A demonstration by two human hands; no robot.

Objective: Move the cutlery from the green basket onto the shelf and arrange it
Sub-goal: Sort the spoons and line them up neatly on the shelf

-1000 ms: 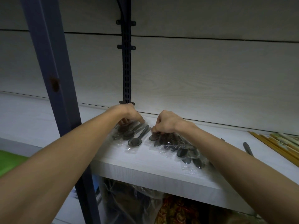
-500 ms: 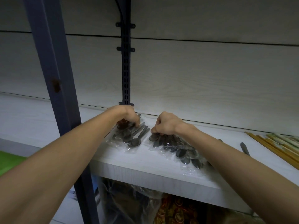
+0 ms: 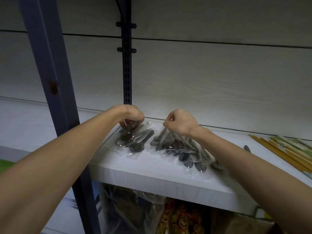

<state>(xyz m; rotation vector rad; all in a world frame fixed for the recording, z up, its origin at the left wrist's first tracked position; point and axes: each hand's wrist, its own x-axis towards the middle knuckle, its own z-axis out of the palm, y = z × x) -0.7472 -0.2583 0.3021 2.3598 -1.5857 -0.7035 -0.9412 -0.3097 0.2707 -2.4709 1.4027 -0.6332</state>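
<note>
Two groups of dark spoons in clear plastic wrappers lie on the white shelf [image 3: 152, 173]. My left hand [image 3: 130, 115] pinches the far ends of the left spoon packets [image 3: 135, 141]. My right hand [image 3: 181, 122] grips the far ends of the right spoon packets [image 3: 177, 149], lifting their handles so the bowls fan out toward the shelf's front edge. A sliver of the green basket [image 3: 4, 166] shows at the far left edge, below my left forearm.
A dark blue upright post [image 3: 50, 81] stands in front at the left, and a slotted black rail [image 3: 127, 65] runs up the back wall. Wooden chopsticks [image 3: 283, 152] lie at the right beside a lone utensil handle [image 3: 247, 148]. Plastic-wrapped goods [image 3: 152, 213] sit below the shelf.
Both hands have pulled the far ends of the packets up and slightly back. The right bundle now fans out more steeply from my right fist.
</note>
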